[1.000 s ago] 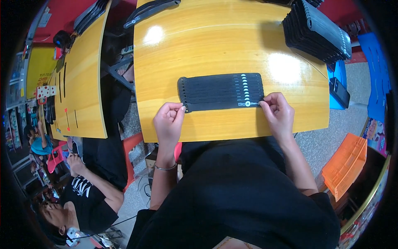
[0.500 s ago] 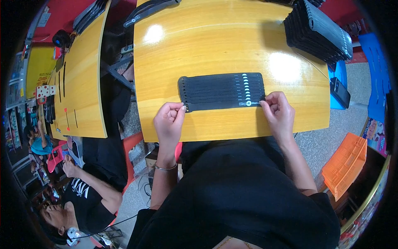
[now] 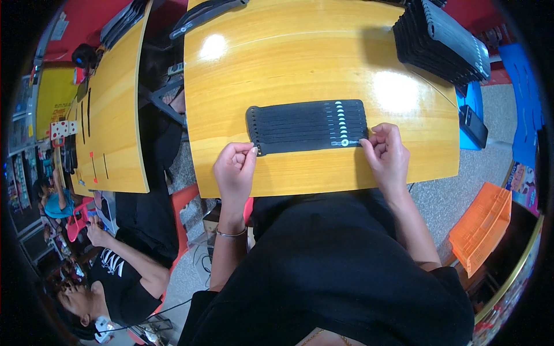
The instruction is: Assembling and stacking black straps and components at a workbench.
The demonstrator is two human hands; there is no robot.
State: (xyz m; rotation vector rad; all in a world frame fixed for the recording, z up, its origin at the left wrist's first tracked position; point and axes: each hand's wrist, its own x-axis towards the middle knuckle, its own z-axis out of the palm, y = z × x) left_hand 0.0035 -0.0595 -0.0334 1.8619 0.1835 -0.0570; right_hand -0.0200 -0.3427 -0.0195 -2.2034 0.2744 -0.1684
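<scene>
A row of overlapping black fabric straps lies flat on the yellow wooden table, one below another. Small holes line their left ends, and pale half-round marks run down the right part. My left hand is closed, its thumb and forefinger pinched at the lower left corner of the nearest strap. At the opposite lower corner, my right hand rests its thumb tip against the same strap's end. The right forefinger is curled and stands a little apart from that thumb.
A tall stack of black straps stands at the table's far right. More straps lie at the far left edge. A phone sits on a blue surface at right, above an orange crate. A co-worker sits left beside another table.
My right forefinger has lifted slightly away from the thumb at the strap's end. The left hand and the straps stay almost in place.
</scene>
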